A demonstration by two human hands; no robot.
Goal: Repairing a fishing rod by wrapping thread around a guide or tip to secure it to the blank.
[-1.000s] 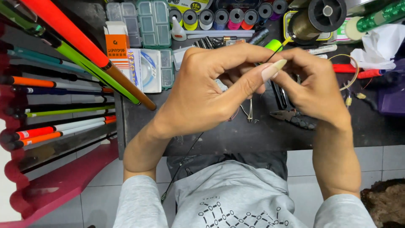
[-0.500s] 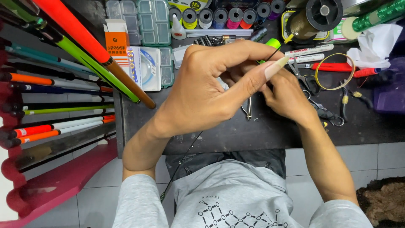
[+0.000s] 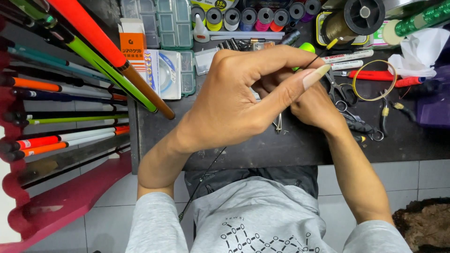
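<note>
- The left hand (image 3: 234,103) is raised over the dark tabletop (image 3: 290,147), its grip pinched closed on a thin black rod (image 3: 315,57) with a yellow tip, thumb and forefinger meeting near the far end, likely to hold it steady for fine work
- The rod's slim length trails from under the palm toward the person's grey shirt (image 3: 262,220)
- The right hand (image 3: 316,107) sits just behind and below the left, mostly hidden; I cannot tell whether its grip is closed on anything
- Scissors (image 3: 340,91), a gold wire ring (image 3: 374,80) and pliers (image 3: 385,117) lie right, within reach
- Thread spools (image 3: 248,16) line the far edge
- Coloured rods (image 3: 70,112) are racked left
</note>
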